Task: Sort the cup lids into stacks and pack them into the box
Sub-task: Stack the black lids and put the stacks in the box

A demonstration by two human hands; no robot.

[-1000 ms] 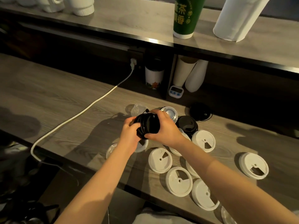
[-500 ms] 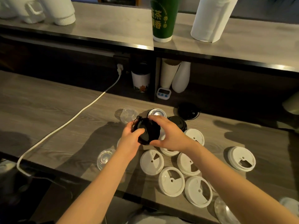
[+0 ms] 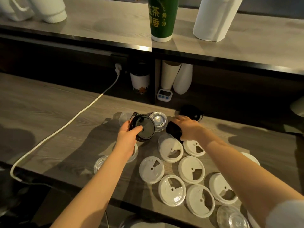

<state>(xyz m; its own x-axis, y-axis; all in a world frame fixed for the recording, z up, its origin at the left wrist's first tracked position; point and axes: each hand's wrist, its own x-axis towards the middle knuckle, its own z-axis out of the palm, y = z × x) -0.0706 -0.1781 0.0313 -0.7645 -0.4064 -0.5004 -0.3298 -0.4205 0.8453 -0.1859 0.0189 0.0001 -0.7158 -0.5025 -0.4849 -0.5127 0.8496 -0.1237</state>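
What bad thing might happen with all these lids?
The black stack sits tilted in the left hand; it might slip apart while the right hand grabs the loose black lid. The forearms hang over white lids near the edge of the counter and might sweep one off.

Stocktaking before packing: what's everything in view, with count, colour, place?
flat white plastic lids: at least seven, white, counter front
clear plastic lids: at least four, clear, around them
stack of black plastic lids: one, black, left hand
single black lid: one, black, right hand
far black lid: one, black, counter back
green paper cup: one, green, upper shelf
white paper roll: one, white, upper shelf
white power cable: one, white, counter left
white timer: one, white, under shelf
left hand: grips the stack
right hand: holds the single lid
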